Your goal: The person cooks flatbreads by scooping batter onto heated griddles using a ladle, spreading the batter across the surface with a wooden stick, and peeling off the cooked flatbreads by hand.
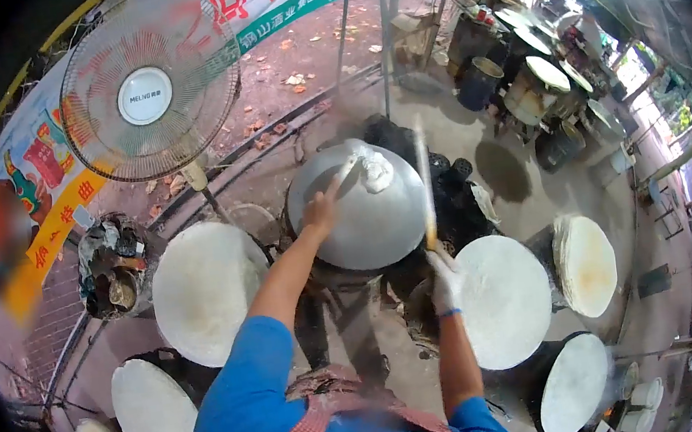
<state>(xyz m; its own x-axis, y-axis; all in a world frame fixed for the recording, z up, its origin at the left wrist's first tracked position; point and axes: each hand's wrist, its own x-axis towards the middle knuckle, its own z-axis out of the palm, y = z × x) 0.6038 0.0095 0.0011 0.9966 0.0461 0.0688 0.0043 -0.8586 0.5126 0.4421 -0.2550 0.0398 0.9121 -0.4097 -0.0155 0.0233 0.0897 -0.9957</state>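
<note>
Two hands reach toward one griddle (pixel 365 235): the gloved right hand (pixel 447 279) has its fingers wrapped around one stick (pixel 425 177); whether the left hand (pixel 321 210) grips the one white lump (pixel 376 173) over the griddle, I cannot tell. Six pale discs (pixel 501 302) surround them.

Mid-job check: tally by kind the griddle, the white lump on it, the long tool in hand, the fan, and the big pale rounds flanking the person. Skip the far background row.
Griddle: 1
White lump: 1
Long tool in right hand: 1
Fan: 1
Left pale rounds: 3
Right pale rounds: 3
Total: 10
</note>
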